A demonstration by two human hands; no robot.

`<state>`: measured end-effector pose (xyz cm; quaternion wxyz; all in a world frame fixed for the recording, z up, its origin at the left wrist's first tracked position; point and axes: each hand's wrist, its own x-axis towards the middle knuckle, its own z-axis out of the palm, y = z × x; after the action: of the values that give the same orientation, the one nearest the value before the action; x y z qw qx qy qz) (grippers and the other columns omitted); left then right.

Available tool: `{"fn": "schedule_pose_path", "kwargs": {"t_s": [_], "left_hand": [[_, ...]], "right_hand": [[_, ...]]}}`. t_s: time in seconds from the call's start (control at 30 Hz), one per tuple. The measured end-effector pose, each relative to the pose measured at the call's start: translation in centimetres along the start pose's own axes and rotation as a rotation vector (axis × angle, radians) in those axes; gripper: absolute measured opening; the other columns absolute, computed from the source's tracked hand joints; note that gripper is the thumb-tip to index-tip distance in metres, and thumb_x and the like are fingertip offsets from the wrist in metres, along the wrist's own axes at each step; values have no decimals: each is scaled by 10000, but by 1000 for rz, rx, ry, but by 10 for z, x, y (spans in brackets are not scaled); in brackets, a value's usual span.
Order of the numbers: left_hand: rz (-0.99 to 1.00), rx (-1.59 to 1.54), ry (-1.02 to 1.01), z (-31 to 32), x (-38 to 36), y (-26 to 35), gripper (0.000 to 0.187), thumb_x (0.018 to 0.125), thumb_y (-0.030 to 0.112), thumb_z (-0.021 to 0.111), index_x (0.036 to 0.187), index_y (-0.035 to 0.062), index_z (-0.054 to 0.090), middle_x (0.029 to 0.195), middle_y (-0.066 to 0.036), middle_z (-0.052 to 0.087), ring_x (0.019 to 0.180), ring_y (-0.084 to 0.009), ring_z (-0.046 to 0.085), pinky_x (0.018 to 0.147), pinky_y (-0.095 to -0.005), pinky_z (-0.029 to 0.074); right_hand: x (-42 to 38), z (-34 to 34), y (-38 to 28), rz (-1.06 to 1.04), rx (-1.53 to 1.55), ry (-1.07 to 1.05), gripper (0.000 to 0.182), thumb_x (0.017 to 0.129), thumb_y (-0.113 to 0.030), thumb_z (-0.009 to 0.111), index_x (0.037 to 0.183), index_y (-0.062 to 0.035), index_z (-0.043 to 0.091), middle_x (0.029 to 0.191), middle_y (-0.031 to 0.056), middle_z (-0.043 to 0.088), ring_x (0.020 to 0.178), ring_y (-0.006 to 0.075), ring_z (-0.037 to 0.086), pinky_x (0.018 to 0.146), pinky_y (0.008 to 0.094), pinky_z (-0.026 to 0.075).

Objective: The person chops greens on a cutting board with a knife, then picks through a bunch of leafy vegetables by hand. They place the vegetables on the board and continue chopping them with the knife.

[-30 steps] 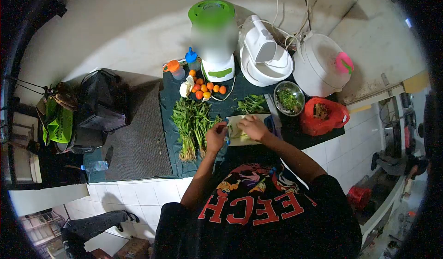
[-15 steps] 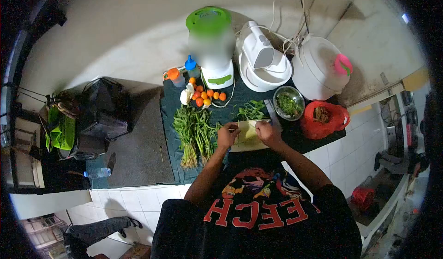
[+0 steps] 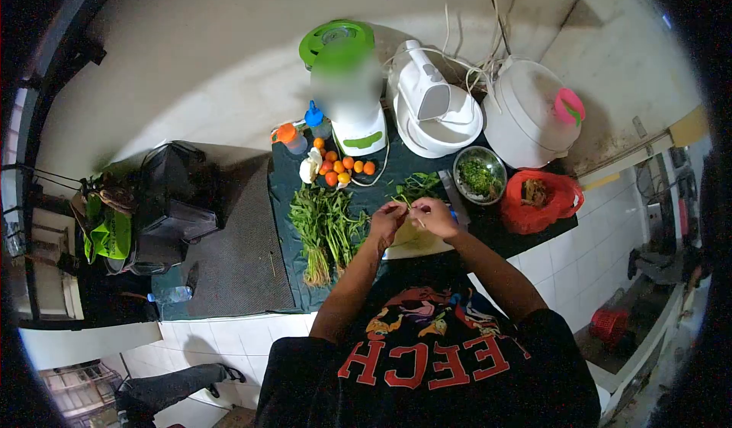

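My left hand (image 3: 387, 221) and my right hand (image 3: 435, 216) are close together over a pale cutting board (image 3: 415, 246). Their fingertips are closed on a thin green vegetable stem (image 3: 409, 207), which spans the small gap between them. Loose leafy greens (image 3: 418, 185) lie just beyond my fingers. To the right of these, a wide knife blade (image 3: 450, 187) rests flat, partly hidden behind my right hand. Two bunches of leafy greens (image 3: 324, 230) with roots lie left of my left hand. A metal bowl (image 3: 501, 191) with cut greens stands beyond my right hand.
Several orange and red tomatoes (image 3: 343, 166) and a white bulb (image 3: 310, 166) lie behind the bunches. A blender (image 3: 360, 132), a stand mixer (image 3: 428, 96) and a large white tub (image 3: 526, 112) line the wall. A red plastic bag (image 3: 564, 199) sits right; a water bottle (image 3: 171, 294) lies left.
Both hands have risen slightly away from the board and come closer together, now pinching a green stem between them. The camera view has shifted a little.
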<state>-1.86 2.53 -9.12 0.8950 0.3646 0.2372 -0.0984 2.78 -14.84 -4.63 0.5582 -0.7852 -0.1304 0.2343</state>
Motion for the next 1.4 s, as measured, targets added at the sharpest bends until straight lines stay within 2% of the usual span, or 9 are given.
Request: {"fn": "schedule_pose_path", "kwargs": {"t_s": [0.13, 0.2, 0.4, 0.47, 0.63, 0.9, 1.13, 1.23, 1.4], "left_hand": [[75, 280, 9, -6, -13, 9, 175, 912, 120, 724, 1048, 25, 670, 939, -66, 695, 825, -195, 679, 745, -305, 552], [492, 1406, -62, -15, -38, 20, 326, 847, 167, 767, 1126, 31, 669, 1019, -129, 705, 890, -306, 690, 804, -377, 561], [599, 1861, -444, -54, -51, 14, 368, 784, 291, 778, 1090, 101, 701, 1112, -92, 650, 1108, -316, 609, 917, -443, 517], [674, 1965, -511, -57, -46, 10, 302, 832, 282, 712, 1088, 122, 686, 1122, -66, 642, 1086, -301, 609, 920, -430, 508], [688, 1944, -448, -51, -52, 5, 238, 878, 289, 658, 1034, 111, 683, 1079, -71, 654, 1058, -294, 615, 911, -433, 497], [556, 1393, -353, -27, -73, 33, 230, 892, 129, 694, 1106, 51, 672, 1044, -119, 684, 872, -312, 682, 793, -408, 535], [321, 859, -398, -29, -74, 49, 273, 891, 2, 707, 1160, -4, 660, 1031, -69, 698, 886, -125, 656, 775, -287, 534], [253, 585, -281, -15, -76, 45, 286, 879, 19, 753, 1149, -1, 661, 1046, -30, 691, 953, -122, 649, 872, -280, 531], [279, 635, -267, 1, -78, 35, 290, 891, 22, 739, 1168, 6, 653, 1053, -36, 680, 969, -125, 640, 883, -285, 528]], "right_hand": [[14, -6, 4, 115, 81, -19, 169, 919, -133, 682, 996, 10, 726, 825, 72, 726, 738, 121, 683, 670, 306, 530], [24, -7, 5, 49, 8, 55, 157, 908, -135, 688, 973, -2, 740, 818, 98, 741, 726, 139, 700, 664, 319, 532], [19, -7, -24, -433, -801, 322, 183, 922, -167, 610, 1046, -72, 705, 956, 162, 680, 949, 376, 641, 790, 468, 526], [-6, -2, -11, -397, -754, 140, 198, 911, -186, 633, 1071, -86, 695, 1002, 161, 663, 980, 381, 623, 828, 468, 514], [-45, 16, 27, -584, -814, -215, 237, 904, -220, 662, 1106, -99, 683, 1066, 171, 666, 987, 396, 627, 851, 480, 508], [-36, -10, -4, -161, -319, -272, 297, 914, -319, 697, 1053, -57, 722, 964, 151, 727, 910, 321, 703, 804, 390, 541], [-18, -25, -10, -160, -213, -186, 350, 899, -218, 753, 1186, -37, 667, 1088, 110, 720, 956, 193, 671, 844, 339, 524], [-31, -7, -18, 135, 456, 92, 527, 914, -223, 760, 1361, -87, 518, 1053, 35, 649, 914, 145, 623, 750, 296, 525], [-34, 11, -5, 215, 547, -190, 305, 940, -222, 731, 1163, -47, 618, 966, -21, 638, 837, 60, 586, 640, 239, 476]]}}
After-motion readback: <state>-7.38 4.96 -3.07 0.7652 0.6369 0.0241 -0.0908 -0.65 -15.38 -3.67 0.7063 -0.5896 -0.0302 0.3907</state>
